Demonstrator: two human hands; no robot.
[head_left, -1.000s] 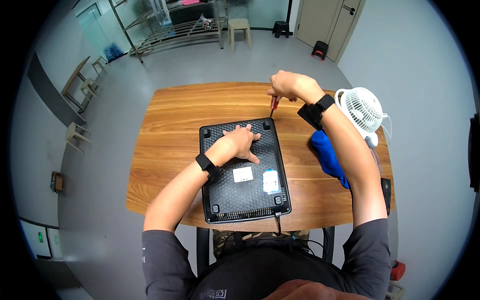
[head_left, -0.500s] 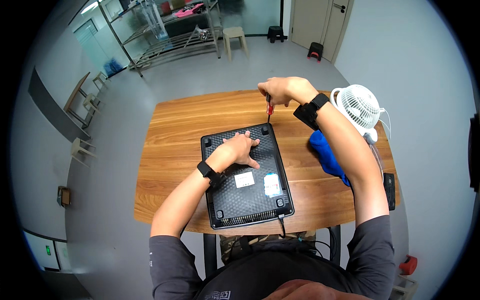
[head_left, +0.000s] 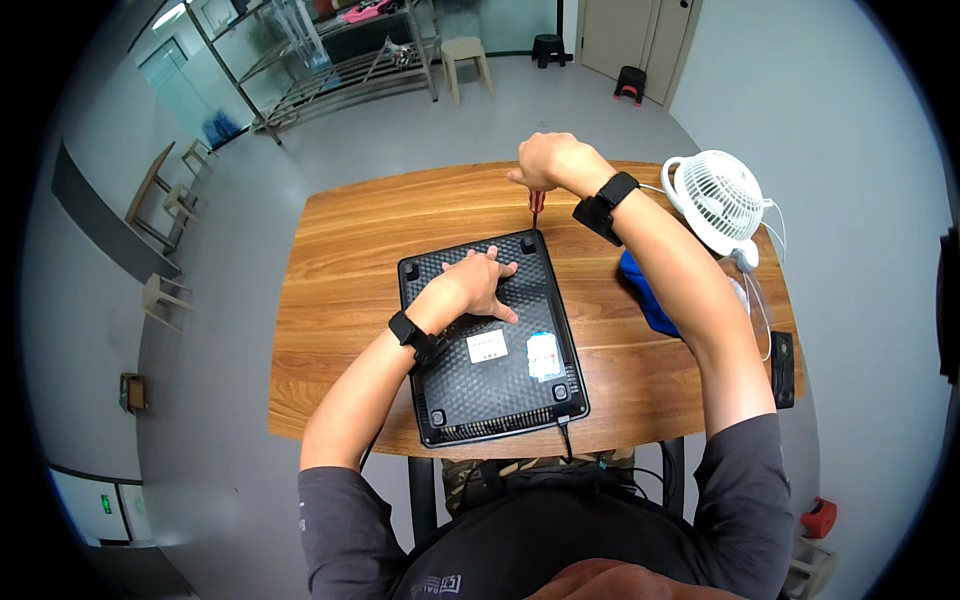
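A flat black appliance (head_left: 480, 390), which looks like an induction cooktop, lies bottom side up on the wooden table. Its underside has corner feet, a vent strip along the near edge and two stickers. My left hand (head_left: 468, 284) rests flat on it with the fingers spread. At the far right corner, a screwdriver (head_left: 537, 204) with a red-striped handle stands nearly upright, its shaft reaching the corner. My right hand (head_left: 552, 162) is closed round the top of the handle. Whether the tip sits in a screw is too small to tell.
A white fan (head_left: 718, 200) with a thin cable stands at the table's (head_left: 350, 250) far right. Blue cloth (head_left: 648, 293) lies partly under my right forearm. Beside it, a black case (head_left: 783, 370) sits at the right edge. A cord (head_left: 567, 440) leaves the appliance's near edge.
My right hand has turned and now covers more of the screwdriver's handle top. My left hand stays on the appliance. The whole view has shifted slightly, so things appear higher.
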